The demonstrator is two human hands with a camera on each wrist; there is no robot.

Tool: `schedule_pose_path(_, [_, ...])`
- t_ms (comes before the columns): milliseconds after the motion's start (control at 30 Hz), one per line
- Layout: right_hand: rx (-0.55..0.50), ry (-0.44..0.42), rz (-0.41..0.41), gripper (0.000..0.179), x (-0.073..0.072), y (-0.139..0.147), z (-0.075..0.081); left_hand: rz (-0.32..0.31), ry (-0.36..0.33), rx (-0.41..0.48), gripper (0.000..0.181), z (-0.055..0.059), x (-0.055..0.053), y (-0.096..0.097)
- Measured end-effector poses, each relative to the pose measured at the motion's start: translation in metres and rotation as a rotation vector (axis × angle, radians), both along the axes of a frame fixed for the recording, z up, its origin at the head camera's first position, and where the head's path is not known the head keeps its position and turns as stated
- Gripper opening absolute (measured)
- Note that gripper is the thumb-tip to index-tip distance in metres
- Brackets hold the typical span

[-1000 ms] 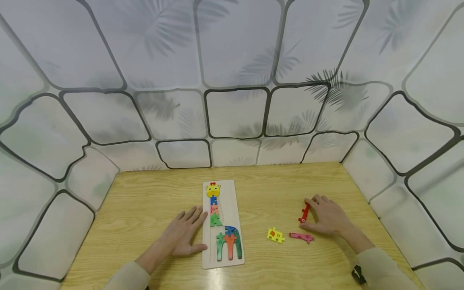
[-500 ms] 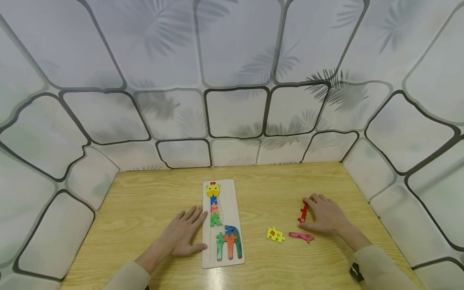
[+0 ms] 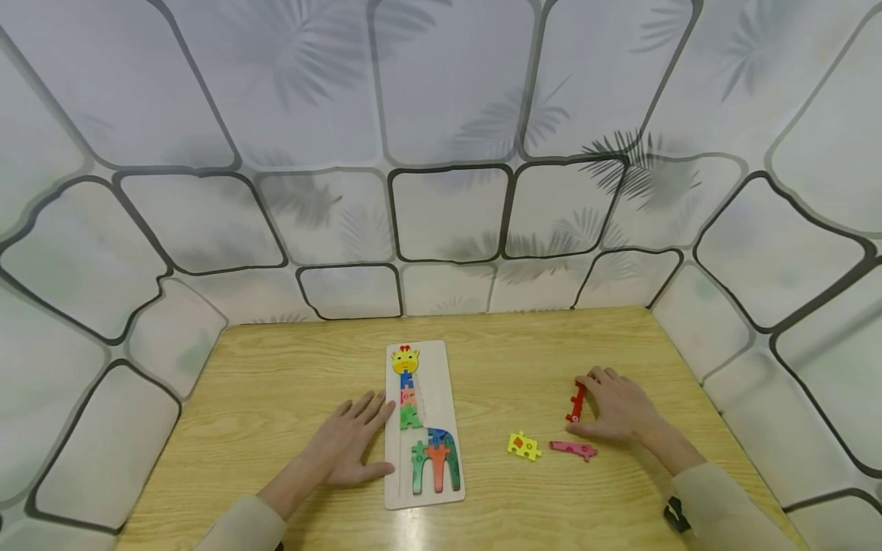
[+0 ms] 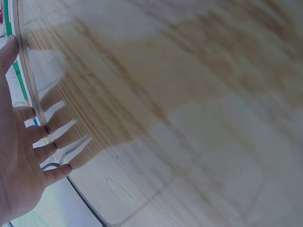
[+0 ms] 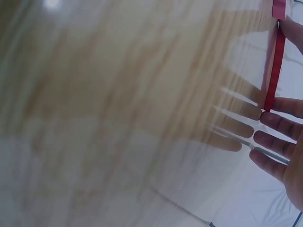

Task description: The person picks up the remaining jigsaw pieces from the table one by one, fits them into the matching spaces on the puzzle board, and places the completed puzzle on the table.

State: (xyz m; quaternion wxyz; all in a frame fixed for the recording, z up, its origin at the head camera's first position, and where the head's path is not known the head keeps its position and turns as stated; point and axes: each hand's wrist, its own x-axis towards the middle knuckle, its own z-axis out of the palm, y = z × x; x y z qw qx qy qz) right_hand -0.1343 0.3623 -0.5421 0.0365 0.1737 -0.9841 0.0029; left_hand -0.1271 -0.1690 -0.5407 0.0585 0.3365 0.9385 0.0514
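Observation:
My right hand (image 3: 620, 409) holds a red puzzle piece (image 3: 576, 403) lengthwise between thumb and fingertips, on the right of the table. In the right wrist view the red piece (image 5: 276, 66) stands on edge, thumb at one end and a finger at the other. Fingers outstretched, my left hand (image 3: 350, 444) touches the left edge of a pale giraffe puzzle board (image 3: 434, 383). Set in the board are a yellow giraffe head (image 3: 405, 361), a green neck piece (image 3: 409, 418), an orange leg piece (image 3: 437, 463) and several other coloured pieces.
A yellow puzzle piece (image 3: 524, 446) and a pink puzzle piece (image 3: 573, 450) lie loose on the wooden table (image 3: 310, 360), between the board and my right hand. White patterned walls (image 3: 448, 214) enclose the back and sides.
My right hand has shifted very slightly left with the red puzzle piece. The left hand, the board and the loose pieces look unmoved.

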Motion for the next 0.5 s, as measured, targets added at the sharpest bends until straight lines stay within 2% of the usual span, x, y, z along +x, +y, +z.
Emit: schedule_pose_path(500, [-0.003, -0.007, 0.009, 0.098, -0.0012, -0.0020, 0.0060, -0.003, 0.006, -0.002, 0.104, -0.0011, -0.0003, -0.0001])
